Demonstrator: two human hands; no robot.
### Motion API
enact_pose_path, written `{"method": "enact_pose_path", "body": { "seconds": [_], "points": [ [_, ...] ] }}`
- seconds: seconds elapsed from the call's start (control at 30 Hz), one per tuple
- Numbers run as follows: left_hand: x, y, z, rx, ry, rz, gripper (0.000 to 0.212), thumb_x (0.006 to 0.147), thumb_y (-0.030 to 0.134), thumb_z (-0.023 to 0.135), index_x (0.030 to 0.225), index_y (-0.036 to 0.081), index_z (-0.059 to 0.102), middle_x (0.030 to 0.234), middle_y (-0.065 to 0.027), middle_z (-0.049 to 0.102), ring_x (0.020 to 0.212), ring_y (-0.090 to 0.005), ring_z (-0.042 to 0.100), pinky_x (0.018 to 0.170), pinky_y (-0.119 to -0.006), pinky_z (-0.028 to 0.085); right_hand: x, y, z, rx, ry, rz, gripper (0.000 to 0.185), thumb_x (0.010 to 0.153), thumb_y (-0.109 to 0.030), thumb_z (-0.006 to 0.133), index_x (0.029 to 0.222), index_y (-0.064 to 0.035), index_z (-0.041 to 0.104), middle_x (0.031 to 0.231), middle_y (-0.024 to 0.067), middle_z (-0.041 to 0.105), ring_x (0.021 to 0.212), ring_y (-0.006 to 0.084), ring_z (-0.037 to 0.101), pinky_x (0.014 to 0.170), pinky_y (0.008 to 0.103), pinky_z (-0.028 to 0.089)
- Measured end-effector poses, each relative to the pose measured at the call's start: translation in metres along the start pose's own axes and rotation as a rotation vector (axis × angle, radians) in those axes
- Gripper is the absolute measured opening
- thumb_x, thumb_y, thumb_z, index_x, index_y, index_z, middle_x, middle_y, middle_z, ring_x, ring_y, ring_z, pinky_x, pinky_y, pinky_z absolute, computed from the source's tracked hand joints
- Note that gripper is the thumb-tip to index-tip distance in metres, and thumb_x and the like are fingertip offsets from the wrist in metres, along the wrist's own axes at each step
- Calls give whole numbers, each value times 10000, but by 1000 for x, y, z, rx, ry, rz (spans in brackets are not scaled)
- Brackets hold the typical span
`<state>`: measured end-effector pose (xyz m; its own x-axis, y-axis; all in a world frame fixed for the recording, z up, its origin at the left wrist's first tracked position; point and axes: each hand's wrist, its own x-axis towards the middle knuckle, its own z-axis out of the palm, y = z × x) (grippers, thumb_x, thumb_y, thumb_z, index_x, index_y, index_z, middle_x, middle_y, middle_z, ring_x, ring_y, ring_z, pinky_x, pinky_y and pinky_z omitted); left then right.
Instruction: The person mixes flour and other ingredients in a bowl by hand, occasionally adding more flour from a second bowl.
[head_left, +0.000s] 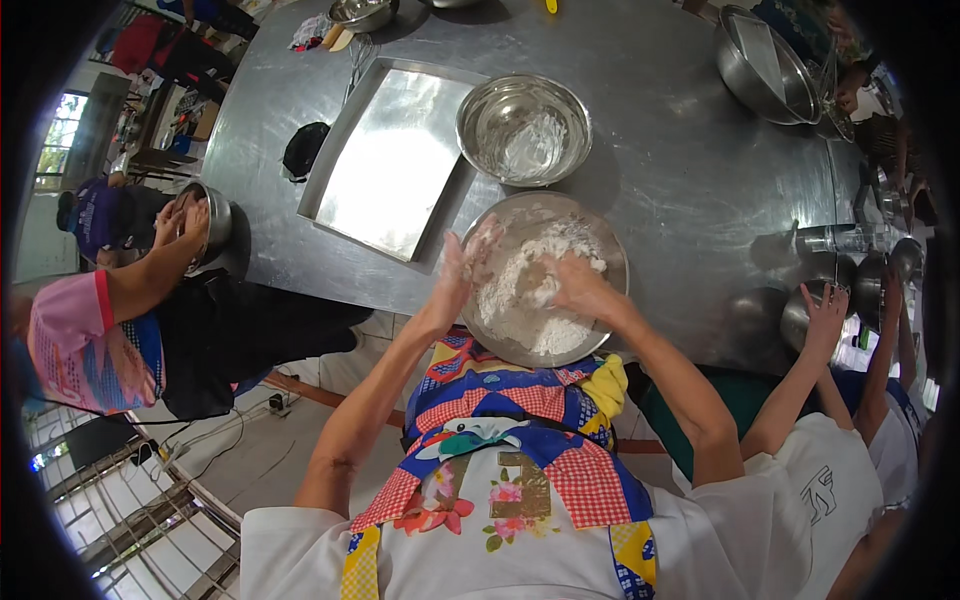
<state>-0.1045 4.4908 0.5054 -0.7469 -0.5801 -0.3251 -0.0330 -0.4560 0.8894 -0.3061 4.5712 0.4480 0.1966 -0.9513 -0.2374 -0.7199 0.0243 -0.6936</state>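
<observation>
A wide metal mixing bowl (541, 204) stands at the table edge, right before me. Crumbly white flour mixture (517, 289) lies inside it, with a drier heap of flour (561, 335) towards me. My left hand (466, 259) is at the bowl's left side, fingers extended and coated with flour, nothing held in it. My right hand (579, 285) reaches in from the right; its fingertips are down in the mixture and partly hidden by it. Just beyond stands a second metal bowl (525, 129), with white residue smeared on its inside.
A rectangular baking pan (375, 180) lies to the left, beside a black bundle (305, 150) and a wire whisk (360, 64). Co-workers' hands are at a bowl (217, 217) on the left and another bowl (799, 319) on the right. A large bowl (765, 71) stands far right on the steel table (660, 150).
</observation>
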Motion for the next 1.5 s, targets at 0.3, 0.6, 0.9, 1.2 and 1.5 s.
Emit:
{"method": "enact_pose_path", "body": {
  "seconds": [0.3, 0.6, 0.9, 1.2, 1.5],
  "points": [
    [8, -37, -15, 1046, 33, 750, 627, 864, 498, 263, 1334, 85, 307, 1385, -161, 253, 1280, -338, 228, 1049, -431, 142, 17, -6, 72, -447, 0, -27, 424, 718, -124, 582, 1136, -129, 511, 1237, 363, 332, 1073, 475, 438, 873, 497, 402],
    [31, -30, -27, 1219, 194, 874, 605, 843, 508, 309, 1323, 141, 347, 1392, -127, 261, 1290, -276, 242, 1053, -467, 95, 26, -13, 36, 327, 182, -145, 409, 617, 73, 481, 1019, 42, 545, 931, 264, 576, 896, 386, 556, 799, 406, 418],
    [55, -2, -35, 1414, 144, 801, 633, 852, 521, 302, 1366, 157, 241, 1424, -130, 160, 1304, -281, 192, 1063, -457, 76, 29, -4, 46, -15, 221, 195, 264, 649, -67, 571, 883, 54, 587, 818, 268, 586, 791, 403, 568, 694, 449, 441],
    [49, -17, -36, 1440, 162, 647, 695, 844, 523, 340, 1385, 125, 160, 1438, -156, 66, 1328, -322, 53, 1067, -460, 25, 24, -10, 7, -202, 29, -96, 541, 593, -148, 670, 1080, -28, 466, 948, 185, 501, 886, 378, 480, 754, 443, 383],
    [64, -10, -39, 1186, -108, 653, 720, 833, 514, 389, 1387, 120, 152, 1433, -174, 19, 1314, -345, 107, 1068, -430, 125, 18, -9, 59, -152, -206, -5, 522, 632, -242, 634, 1104, -53, 521, 1055, 205, 525, 1008, 350, 486, 867, 415, 385]
  ]
}}
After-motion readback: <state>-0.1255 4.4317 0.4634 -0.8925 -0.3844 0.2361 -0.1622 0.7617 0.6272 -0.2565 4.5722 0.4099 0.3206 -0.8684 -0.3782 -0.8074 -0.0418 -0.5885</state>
